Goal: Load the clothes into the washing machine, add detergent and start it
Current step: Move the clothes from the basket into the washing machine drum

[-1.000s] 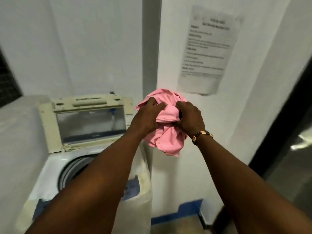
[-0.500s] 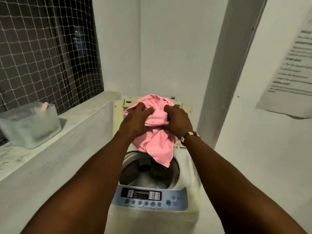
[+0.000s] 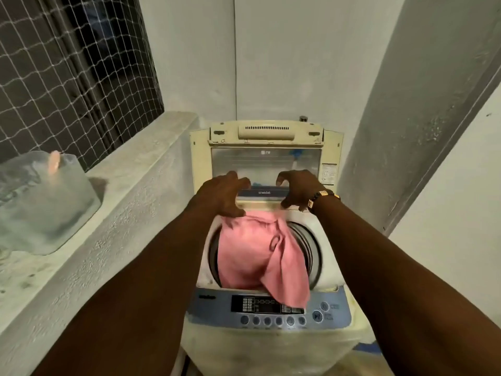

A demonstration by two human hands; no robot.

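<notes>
A top-loading washing machine [image 3: 330, 270] stands in front of me with its lid [image 3: 267, 158] raised against the wall. A pink garment [image 3: 252, 256] hangs in the drum opening, and one flap drapes over the front rim onto the blue control panel [image 3: 217, 308]. My left hand [image 3: 223, 194] hovers just above the garment's top edge, fingers spread and pointing down. My right hand [image 3: 296, 188], with a beaded bracelet at the wrist, is beside it over the back of the opening, fingers apart and holding nothing. The inside of the drum is mostly hidden by the cloth.
A concrete ledge [image 3: 130, 191] runs along the left of the machine, with a translucent plastic container [image 3: 40, 202] on it. A netted window grille [image 3: 67, 71] rises behind the ledge. A grey pillar [image 3: 406, 109] and a white wall close in on the right.
Both hands held the bunched pink garment above the machine; now they have let go and spread apart, and the garment has dropped into the drum opening. My view has tilted down.
</notes>
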